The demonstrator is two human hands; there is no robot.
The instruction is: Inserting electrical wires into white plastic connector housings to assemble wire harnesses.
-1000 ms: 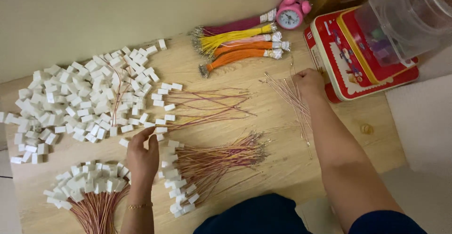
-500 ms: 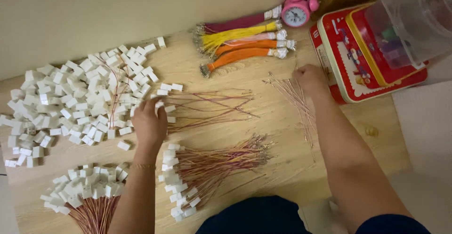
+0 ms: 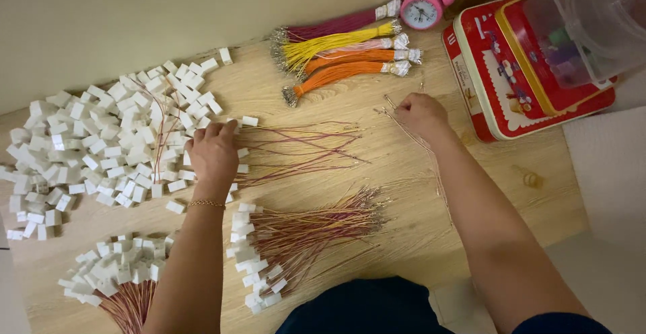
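My left hand (image 3: 214,151) rests palm down at the right edge of a big pile of white plastic connectors (image 3: 108,147), fingertips on the connectors that end a loose spread of thin red wires (image 3: 303,147). My right hand (image 3: 418,115) is pinched on a few thin pale wires (image 3: 431,152) near the red tin. A bundle of red wires with white connectors (image 3: 296,240) lies close to me, between my arms. Another such bundle (image 3: 118,277) lies at the lower left.
Tied bunches of maroon, yellow and orange wires (image 3: 346,55) lie at the back. A pink alarm clock (image 3: 422,4) stands behind them. A red tin (image 3: 498,95) with a clear plastic box (image 3: 592,24) on it sits at right. The wooden table (image 3: 417,226) ends near me.
My left hand has moved away from me, from beside the near bundle up to the connector pile. My right hand stayed by the tin, working the thin wires.
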